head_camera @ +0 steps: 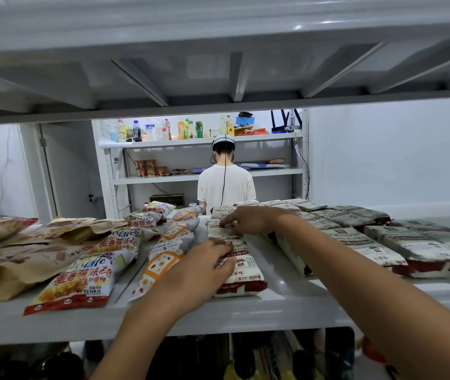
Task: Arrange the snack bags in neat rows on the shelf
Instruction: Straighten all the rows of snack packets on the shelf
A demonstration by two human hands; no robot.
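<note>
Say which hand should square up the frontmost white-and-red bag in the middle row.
Left, probably. The left hand lies on that front bag, while the right hand reaches farther back, touching bags deeper in the row.

Beyond the left hand (199,272) and right hand (248,219), a white rack (273,172) lined with bottles (181,130), a person in white (226,185) facing it. Bare white wall (382,149) to their right, grey shelf underside (218,69) overhead.
</note>
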